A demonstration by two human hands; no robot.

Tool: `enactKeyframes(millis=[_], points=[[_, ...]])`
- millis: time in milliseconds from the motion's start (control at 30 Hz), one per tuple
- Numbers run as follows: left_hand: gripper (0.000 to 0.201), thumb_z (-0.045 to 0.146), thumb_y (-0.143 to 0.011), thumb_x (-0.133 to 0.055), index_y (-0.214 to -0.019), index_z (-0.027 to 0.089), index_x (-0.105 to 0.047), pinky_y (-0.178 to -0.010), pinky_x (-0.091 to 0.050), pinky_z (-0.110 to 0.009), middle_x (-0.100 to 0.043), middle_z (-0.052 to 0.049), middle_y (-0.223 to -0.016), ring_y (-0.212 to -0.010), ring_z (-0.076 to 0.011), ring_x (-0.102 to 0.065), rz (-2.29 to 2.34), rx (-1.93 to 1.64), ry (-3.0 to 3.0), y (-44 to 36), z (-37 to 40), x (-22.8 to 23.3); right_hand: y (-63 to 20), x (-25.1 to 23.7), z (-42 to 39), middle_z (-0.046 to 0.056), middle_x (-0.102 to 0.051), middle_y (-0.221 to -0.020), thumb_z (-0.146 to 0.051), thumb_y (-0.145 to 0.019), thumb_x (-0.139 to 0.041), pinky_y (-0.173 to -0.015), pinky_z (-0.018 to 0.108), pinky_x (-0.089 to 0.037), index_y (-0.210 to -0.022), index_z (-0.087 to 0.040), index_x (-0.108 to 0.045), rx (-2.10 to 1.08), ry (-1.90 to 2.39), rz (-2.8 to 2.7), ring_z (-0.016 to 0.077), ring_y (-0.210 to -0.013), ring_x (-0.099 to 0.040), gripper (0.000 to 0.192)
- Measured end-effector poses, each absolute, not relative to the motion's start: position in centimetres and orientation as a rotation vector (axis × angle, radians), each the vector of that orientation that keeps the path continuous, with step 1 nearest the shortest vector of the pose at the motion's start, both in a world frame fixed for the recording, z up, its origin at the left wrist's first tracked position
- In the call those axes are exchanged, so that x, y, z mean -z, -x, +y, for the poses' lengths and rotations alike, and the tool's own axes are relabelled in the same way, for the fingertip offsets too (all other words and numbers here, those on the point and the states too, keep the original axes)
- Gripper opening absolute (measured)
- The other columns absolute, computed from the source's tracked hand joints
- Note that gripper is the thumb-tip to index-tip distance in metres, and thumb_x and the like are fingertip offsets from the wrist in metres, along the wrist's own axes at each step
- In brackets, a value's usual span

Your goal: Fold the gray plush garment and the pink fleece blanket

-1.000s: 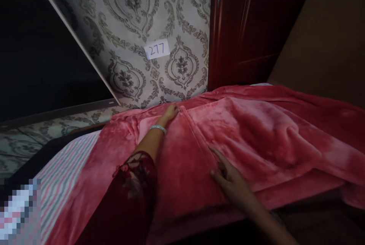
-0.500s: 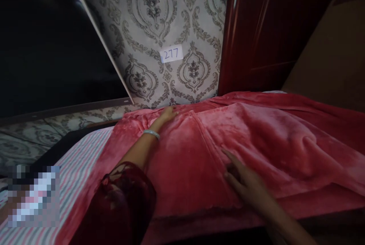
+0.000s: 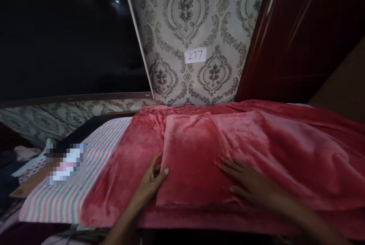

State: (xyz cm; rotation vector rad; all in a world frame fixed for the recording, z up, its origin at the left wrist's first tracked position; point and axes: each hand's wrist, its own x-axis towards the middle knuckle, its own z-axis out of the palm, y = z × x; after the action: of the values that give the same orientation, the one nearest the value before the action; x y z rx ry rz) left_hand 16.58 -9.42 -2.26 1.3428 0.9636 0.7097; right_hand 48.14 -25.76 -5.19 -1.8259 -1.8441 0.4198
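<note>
A red plush blanket (image 3: 188, 154) lies spread over the surface in front of me, with part of it folded over into a flat layer. My left hand (image 3: 152, 178) is at the left edge of this folded layer. Its thumb rests on the edge, and a gap shows between thumb and fingers; the other fingertips are partly hidden. My right hand (image 3: 248, 178) lies open on top of the blanket, fingers spread, just right of a raised crease. Loose wrinkles run through the blanket to the right of that hand.
A striped cloth (image 3: 105, 146) lies under the blanket at left, with a blurred-out patch (image 3: 67, 165) over it. Behind stand a large dark screen (image 3: 71, 47), patterned wallpaper with a "277" paper label (image 3: 195, 55), and a dark red glossy panel (image 3: 288, 47).
My left hand has drawn back from the far edge to the near left side of the folded layer. My right hand has spread flat on the blanket. The view has shifted left.
</note>
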Motion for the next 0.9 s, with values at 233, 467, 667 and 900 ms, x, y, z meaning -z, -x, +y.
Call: enactKeyframes(millis=[233, 467, 667, 900], points=[[0.125, 0.066, -0.057, -0.088, -0.159, 0.023, -0.029, -0.108, -0.052, -0.047, -0.054, -0.016, -0.150, -0.135, -0.0370, -0.054, 0.926, -0.782, -1.111, -16.7, -11.1, 3.6, -48.5, -1.5, -17.1, 0.008, -0.067, -0.134, -0.030, -0.089, -0.054, -0.106, 0.050, -0.049, -0.134, -0.025, -0.067, -0.246, 1.842, -1.837, 0.0315, -0.120, -0.065, 0.047], [0.109, 0.063, -0.065, -0.083, -0.156, 0.025, -0.038, -0.114, -0.046, -0.045, -0.046, -0.012, -0.157, -0.144, -0.0363, -0.043, 0.903, -0.844, -1.174, -16.3, -11.5, 5.4, -48.7, -2.7, -2.3, 0.009, -0.051, -0.152, -0.015, -0.084, -0.058, -0.117, 0.045, -0.037, -0.153, -0.021, -0.046, -0.314, 1.805, -1.836, 0.0288, -0.140, -0.049, 0.071], [0.110, 0.065, -0.062, -0.082, -0.156, 0.027, -0.039, -0.124, -0.031, -0.046, -0.046, -0.011, -0.157, -0.148, -0.0361, -0.038, 0.965, -0.802, -1.372, -15.7, -10.9, 7.3, -48.9, -1.3, 4.2, 0.014, -0.054, -0.149, -0.020, -0.075, -0.072, -0.115, 0.045, -0.041, -0.153, -0.017, -0.046, -0.498, 1.829, -1.890, 0.0317, -0.136, -0.052, 0.082], [0.116, 0.059, -0.059, -0.086, -0.159, 0.043, -0.028, -0.124, -0.029, -0.056, -0.041, -0.003, -0.161, -0.153, -0.0405, -0.025, 1.004, -0.752, -1.443, -15.1, -11.4, 6.3, -49.5, -0.6, 5.5, 0.005, -0.078, -0.106, -0.016, -0.061, -0.075, -0.096, 0.040, -0.054, -0.096, -0.021, -0.079, -0.652, 1.786, -1.952, 0.0313, -0.102, -0.071, 0.035]])
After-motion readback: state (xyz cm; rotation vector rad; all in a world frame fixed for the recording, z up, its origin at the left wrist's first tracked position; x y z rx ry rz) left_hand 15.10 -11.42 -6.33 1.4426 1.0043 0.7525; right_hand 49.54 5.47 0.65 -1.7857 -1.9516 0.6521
